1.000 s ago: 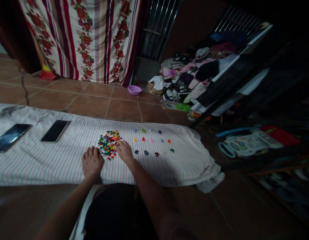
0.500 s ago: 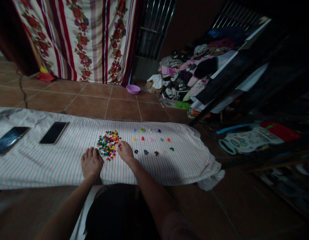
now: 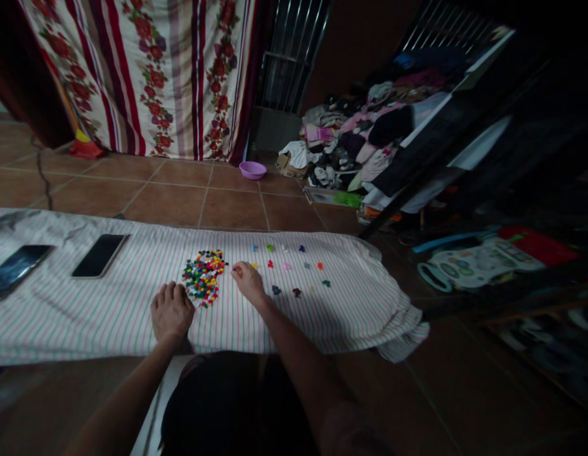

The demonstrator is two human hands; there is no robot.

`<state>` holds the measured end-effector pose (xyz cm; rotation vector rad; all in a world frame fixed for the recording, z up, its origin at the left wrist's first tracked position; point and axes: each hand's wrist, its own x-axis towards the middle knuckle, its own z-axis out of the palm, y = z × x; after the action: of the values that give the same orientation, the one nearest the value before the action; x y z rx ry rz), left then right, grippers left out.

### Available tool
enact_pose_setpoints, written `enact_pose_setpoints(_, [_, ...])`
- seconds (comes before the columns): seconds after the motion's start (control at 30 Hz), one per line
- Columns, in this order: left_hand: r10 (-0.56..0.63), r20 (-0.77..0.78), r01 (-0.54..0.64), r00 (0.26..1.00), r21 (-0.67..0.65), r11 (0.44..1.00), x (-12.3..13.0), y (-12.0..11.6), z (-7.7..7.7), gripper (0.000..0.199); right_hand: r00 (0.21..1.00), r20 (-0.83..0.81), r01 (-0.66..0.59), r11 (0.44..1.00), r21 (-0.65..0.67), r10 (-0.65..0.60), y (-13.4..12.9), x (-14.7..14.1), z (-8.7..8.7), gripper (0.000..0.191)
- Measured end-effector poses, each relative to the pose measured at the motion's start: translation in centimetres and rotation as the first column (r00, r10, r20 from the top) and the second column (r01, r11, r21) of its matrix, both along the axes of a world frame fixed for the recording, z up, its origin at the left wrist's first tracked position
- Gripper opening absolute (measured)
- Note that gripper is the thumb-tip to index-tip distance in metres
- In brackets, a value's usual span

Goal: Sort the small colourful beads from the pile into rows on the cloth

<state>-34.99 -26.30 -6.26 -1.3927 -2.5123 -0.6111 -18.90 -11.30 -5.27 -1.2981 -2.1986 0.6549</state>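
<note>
A heap of small multicoloured plastic pieces (image 3: 204,277) lies on a striped cloth (image 3: 118,316). Flat on the cloth, my left hand (image 3: 172,310) rests against the heap's left edge, fingers loosely spread. Just right of the heap, my right hand (image 3: 249,282) pinches a tiny dark purple piece (image 3: 234,270) between thumb and fingertips. Beyond it, little one-colour groups sit in rows, among them a green group (image 3: 326,283), an orange group (image 3: 320,266), a purple group (image 3: 301,248) and a maroon group (image 3: 296,292). My right hand hides part of the nearest groups.
Two phones lie on the cloth at the left, a dark phone (image 3: 100,255) and another phone (image 3: 19,271). On the tiled floor behind are a purple basin (image 3: 253,170) and a heap of clothes (image 3: 351,136). A floral curtain (image 3: 180,76) hangs at the back.
My right hand has moved right, away from the heap's edge, with the small purple piece in its fingertips. My left hand stays beside the heap.
</note>
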Motion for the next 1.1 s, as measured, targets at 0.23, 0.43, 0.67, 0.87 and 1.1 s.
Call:
enact_pose_setpoints(0.23, [-0.005, -0.051, 0.005, 0.999, 0.007, 1.000, 0.0, -0.1, 0.0, 0.029, 0.993, -0.049, 0.104, 0.995, 0.011, -0.103, 2.5, 3.4, 0.0, 0.009])
enact_pose_setpoints(0.43, [-0.012, -0.052, 0.013, 0.999, 0.008, 1.000, 0.0, -0.1, -0.1, 0.028, 0.982, -0.058, 0.184, 0.982, 0.035, -0.182, 4.5, 6.8, -0.1, 0.011])
enact_pose_setpoints(0.67, [-0.014, -0.074, 0.014, 0.997, -0.007, 1.000, 0.1, -0.1, 0.3, 0.028, 0.953, -0.018, 0.302, 0.946, 0.116, -0.302, 7.1, 10.9, 0.0, 0.017])
enact_pose_setpoints(0.87, [-0.002, -0.076, 0.000, 0.997, -0.024, 1.000, 0.2, -0.1, 0.4, 0.025, 0.912, -0.020, 0.409, 0.902, 0.134, -0.411, 9.0, 13.8, -0.1, 0.026])
enact_pose_setpoints(1.1, [-0.007, -0.103, 0.005, 0.995, -0.024, 1.000, 0.1, 0.0, 0.1, 0.027, 0.853, -0.010, 0.519, 0.847, 0.116, -0.521, 11.3, 16.6, -0.1, 0.030])
